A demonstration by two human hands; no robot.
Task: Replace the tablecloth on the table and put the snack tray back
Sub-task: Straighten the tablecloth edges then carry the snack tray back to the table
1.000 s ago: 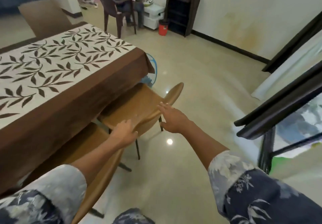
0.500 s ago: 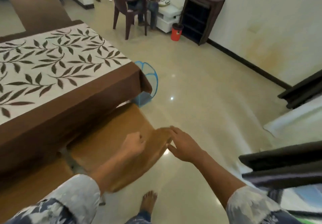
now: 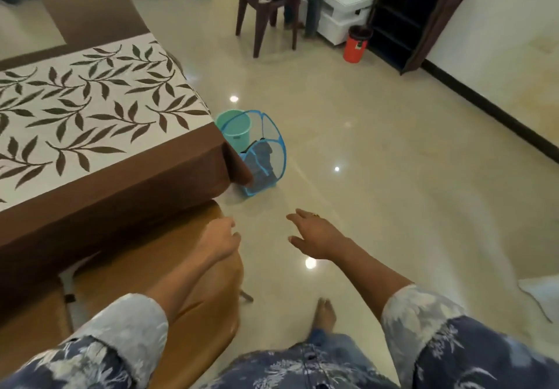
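The tablecloth, cream with brown leaves and a brown border, lies spread over the table on the left, its edge hanging down. A brown chair is tucked under the table's near side. My left hand rests on the top of the chair's back, fingers curled over the edge. My right hand hovers over the floor to the right of the chair, fingers apart and holding nothing. No snack tray is in view.
A blue mesh hamper and a teal bucket stand on the floor by the table's corner. Farther back are a person seated on a dark chair, a red bin and a dark shelf.
The chair has gone in under the table. My right hand has come off the chair's back and now hangs open over the floor. My view has shifted toward the hamper.
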